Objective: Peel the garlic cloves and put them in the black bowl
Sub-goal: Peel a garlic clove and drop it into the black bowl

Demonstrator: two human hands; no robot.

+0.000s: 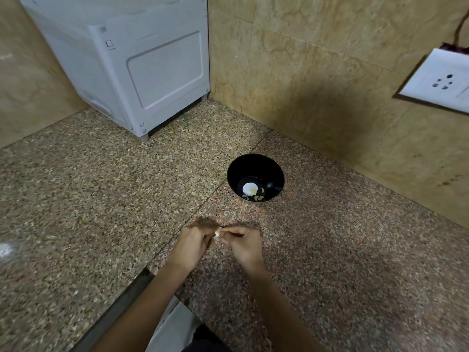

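Note:
A black bowl point(255, 171) stands on the speckled granite counter point(101, 199), holding several peeled garlic cloves point(258, 196) and a bright glare spot. In front of the bowl, my left hand point(194, 243) and my right hand point(245, 243) meet over the counter. Together they pinch one small pale garlic clove point(217, 233) between their fingertips. Most of the clove is hidden by the fingers.
A white appliance point(142, 62) on short feet stands in the back corner. Tiled walls close the back and the right side, with a white wall socket point(439, 80) at the upper right. The counter's edge runs at the lower left, near my arms.

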